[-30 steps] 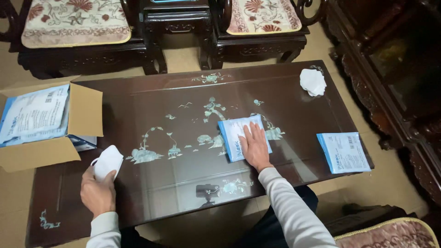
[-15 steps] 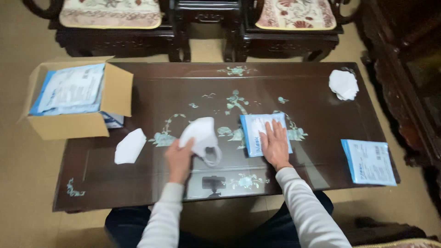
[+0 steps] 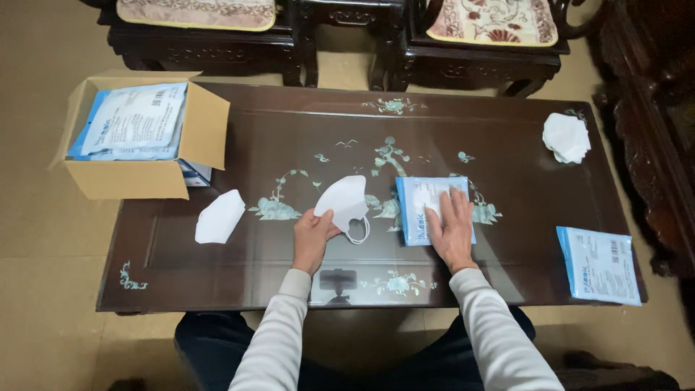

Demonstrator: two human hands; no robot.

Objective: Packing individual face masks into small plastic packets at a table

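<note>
My left hand [image 3: 313,239] holds a folded white face mask [image 3: 343,203] by its lower edge, just above the dark inlaid table [image 3: 275,268]; its ear loops hang below. My right hand [image 3: 451,230] lies flat, fingers spread, on a blue-and-white mask packet [image 3: 420,206] near the table's middle. A second white mask [image 3: 219,216] lies on the table to the left, apart from both hands.
An open cardboard box [image 3: 145,177] with blue-and-white packets stands at the table's left end. A small pile of white masks [image 3: 566,137] sits at the far right corner. Another packet [image 3: 598,263] lies at the near right edge. Dark wooden chairs [image 3: 478,54] stand behind the table.
My left hand has carried a white mask from the table's left side to the middle, next to the packet. My right hand stays pressed on the packet.
</note>
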